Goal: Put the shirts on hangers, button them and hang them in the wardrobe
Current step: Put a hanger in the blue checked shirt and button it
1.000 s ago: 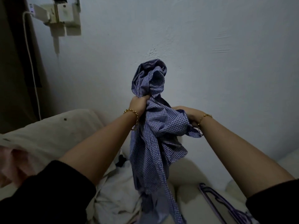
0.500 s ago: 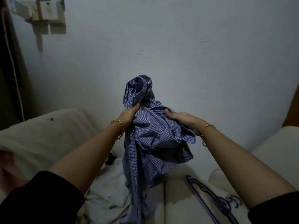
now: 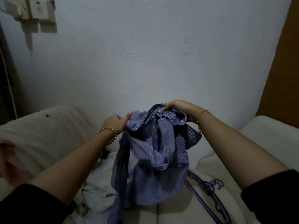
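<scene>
A crumpled blue-and-white checked shirt hangs in front of me over a cream sofa. My left hand grips its upper left edge. My right hand grips the upper right edge near the collar. The cloth sags between both hands and its tail trails down to the seat. Purple plastic hangers lie on the seat cushion just right of the shirt, partly hidden by it.
A white garment lies crumpled on the sofa to the left of the shirt. A cream cushion rises at the left. A plain wall is behind. A brown wooden panel stands at the right edge.
Both hands have lowered the shirt and spread apart, and the bunched top has dropped down. The view has shifted right, so the brown panel now shows.
</scene>
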